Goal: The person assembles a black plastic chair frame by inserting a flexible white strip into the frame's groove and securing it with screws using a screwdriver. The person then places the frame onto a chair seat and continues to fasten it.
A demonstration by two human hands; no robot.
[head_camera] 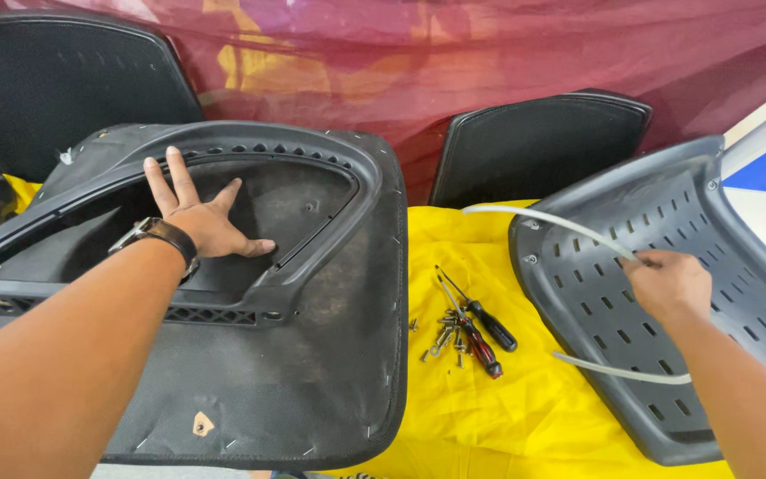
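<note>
We have our left hand (199, 213) spread flat, fingers splayed, palm down on the fabric inside the plastic frame (223, 222) of an upturned chair seat cushion (294, 372); it grips nothing, only presses. The cushion fills the view from nine to six o'clock. Our right hand (671, 284), at about three o'clock, is closed around a whitish flexible strip (551, 217) that arcs off toward twelve o'clock and trails out again below the wrist. It rests over a slotted grey plastic chair shell (605, 293) lying at four o'clock on the yellow cloth (489, 417).

Judging by the layout, the work looks mid-way: the shell and the cushion lie apart, a heap of loose screws (443, 337) sits near the centre, just beside two screwdrivers (480, 328) (one red-handled, one black), and neither tool is in hand. The strip looks only partly in place along the shell's edge; whether it is going on or coming off we cannot tell.

Black chair backs (534, 146) stand at twelve o'clock.
</note>
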